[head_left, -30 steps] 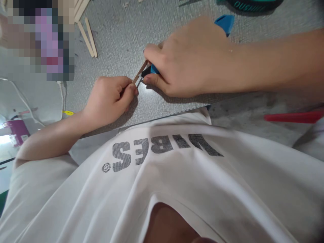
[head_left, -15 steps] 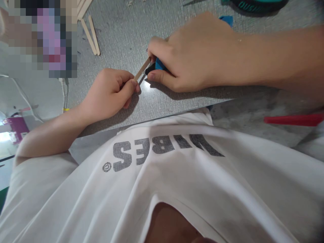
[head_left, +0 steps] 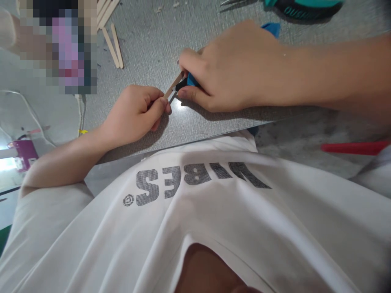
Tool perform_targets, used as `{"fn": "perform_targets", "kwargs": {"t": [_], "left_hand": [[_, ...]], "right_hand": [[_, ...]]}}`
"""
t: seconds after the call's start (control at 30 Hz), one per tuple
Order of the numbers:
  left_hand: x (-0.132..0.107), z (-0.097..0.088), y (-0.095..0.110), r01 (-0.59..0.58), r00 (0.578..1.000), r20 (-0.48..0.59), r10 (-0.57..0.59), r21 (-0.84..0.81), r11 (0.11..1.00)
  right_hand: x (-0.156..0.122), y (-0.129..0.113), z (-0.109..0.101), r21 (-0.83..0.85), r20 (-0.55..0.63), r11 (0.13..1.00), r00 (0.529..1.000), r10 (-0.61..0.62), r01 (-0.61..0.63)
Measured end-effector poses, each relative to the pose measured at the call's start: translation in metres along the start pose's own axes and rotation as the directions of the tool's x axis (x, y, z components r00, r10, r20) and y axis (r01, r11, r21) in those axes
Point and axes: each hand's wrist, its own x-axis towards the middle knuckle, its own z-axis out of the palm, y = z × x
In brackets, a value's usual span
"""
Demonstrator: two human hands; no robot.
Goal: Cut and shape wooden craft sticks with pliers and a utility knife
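Observation:
Between the thumb and fingers of my left hand [head_left: 134,112] is a flat wooden craft stick [head_left: 172,86], slanting up to the right above the table. My right hand [head_left: 232,73] is closed round a blue utility knife [head_left: 192,79] with a black front end. The knife's tip lies against or very close to the stick's side; I cannot tell how deep any cut goes. My right index finger is by the stick's upper end. Most of the knife's handle is hidden in my palm, and its blue rear end sticks out behind the hand.
Two loose craft sticks [head_left: 117,47] lie on the grey table [head_left: 146,44], with several more [head_left: 105,14] behind them. Pliers with teal and black handles [head_left: 305,9] lie at the back right. A white cable [head_left: 80,116] hangs at the left. The table's front edge runs close to my shirt.
The view has shifted slightly, so the table things sit a little lower and further right. Both hands keep their grips, and the knife tip stays at the stick's side.

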Motion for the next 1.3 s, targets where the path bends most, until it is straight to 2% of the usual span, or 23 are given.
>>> {"fn": "perform_targets", "kwargs": {"t": [0.33, 0.57, 0.73, 0.97, 1.1, 1.2, 1.3], "left_hand": [[0.001, -0.002, -0.004, -0.073, 0.997, 0.042, 0.072, 0.037, 0.997], [0.000, -0.001, -0.001, -0.044, 0.998, 0.057, 0.035, 0.178, 0.983], [0.002, -0.001, 0.000, -0.068, 0.996, 0.077, 0.052, 0.223, 0.972], [0.007, -0.004, 0.014, 0.001, 0.995, 0.093, -0.032, 0.319, 0.948], [0.018, -0.005, 0.022, 0.092, 0.990, 0.067, -0.121, 0.326, 0.941], [0.024, -0.004, 0.023, 0.154, 0.981, 0.072, -0.182, 0.292, 0.944], [0.024, -0.002, 0.017, 0.137, 0.986, 0.056, -0.158, 0.273, 0.952]], "right_hand": [[0.000, 0.001, 0.002, -0.073, -0.044, 0.995, 0.996, -0.074, 0.071], [0.000, -0.004, 0.003, 0.007, 0.007, 1.000, 1.000, 0.010, -0.010], [-0.001, -0.009, 0.000, -0.021, 0.014, 0.999, 1.000, 0.028, -0.028], [0.000, -0.007, 0.001, -0.045, 0.000, 0.999, 1.000, -0.018, 0.018], [0.002, -0.006, 0.004, -0.011, -0.030, 1.000, 0.999, -0.025, 0.025], [0.004, -0.005, 0.006, 0.007, -0.041, 1.000, 0.999, -0.017, 0.017], [0.005, -0.004, 0.006, 0.007, -0.036, 1.000, 0.999, -0.021, 0.021]]}}
